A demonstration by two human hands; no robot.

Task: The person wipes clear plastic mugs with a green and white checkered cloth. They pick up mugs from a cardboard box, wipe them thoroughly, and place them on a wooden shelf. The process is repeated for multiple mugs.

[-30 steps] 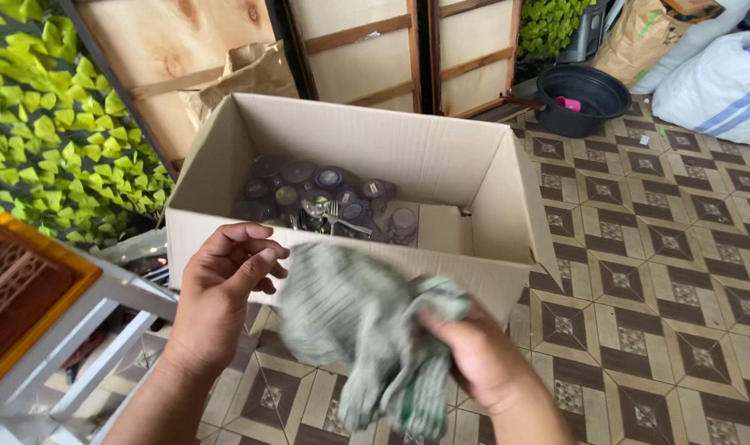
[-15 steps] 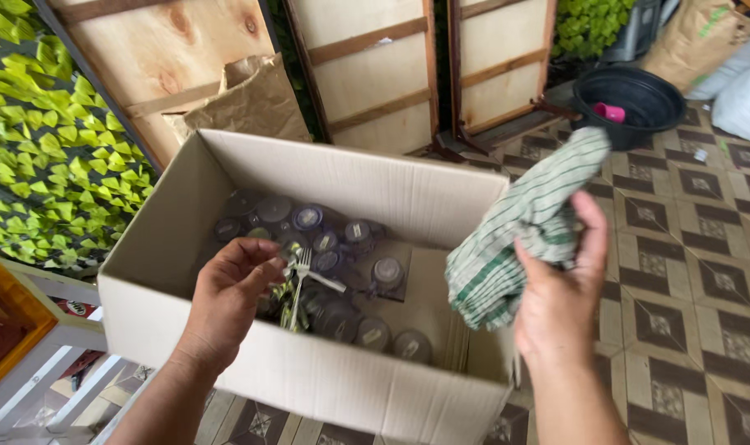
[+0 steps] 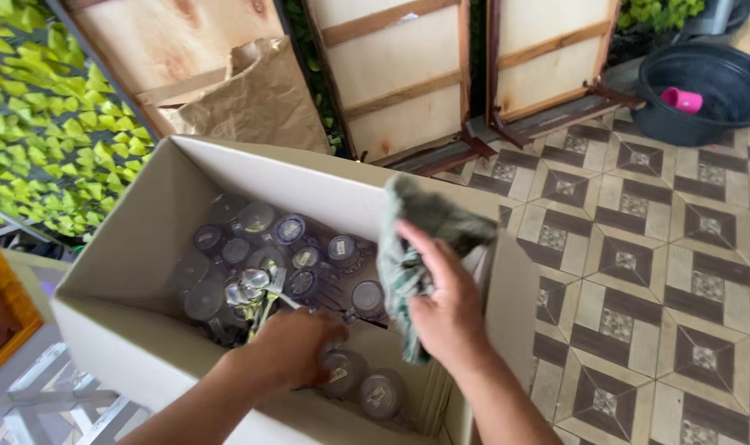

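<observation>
Head view: the left hand point(image 3: 297, 342) is down inside the open, pale cardboard box point(image 3: 157, 206), its fingers curled in among the contents; whether they are gripping anything cannot be told, since the back of the hand hides them. It rests just beside a cluster of clear round lidded jars point(image 3: 288, 232) that covers the box floor, and close to a bundle of shiny metal spoons point(image 3: 251, 284) lying across those jars. Two more jars point(image 3: 379, 394) lie near the box's front corner, just to the right of the wrist. The right hand point(image 3: 445, 309) is over the right end of the box, fingers closed around a crumpled green-and-white striped cloth point(image 3: 408, 239), which hangs partly inside the box against its right wall. Behind the box, a crumpled brown paper bag point(image 3: 255, 103) leans against wooden-framed panels point(image 3: 400, 74). A wall of green artificial leaves point(image 3: 37, 124) fills the left side. On the patterned tile floor point(image 3: 639, 272) at upper right sits a black round basin point(image 3: 705, 86) holding a pink cup point(image 3: 682, 100).
</observation>
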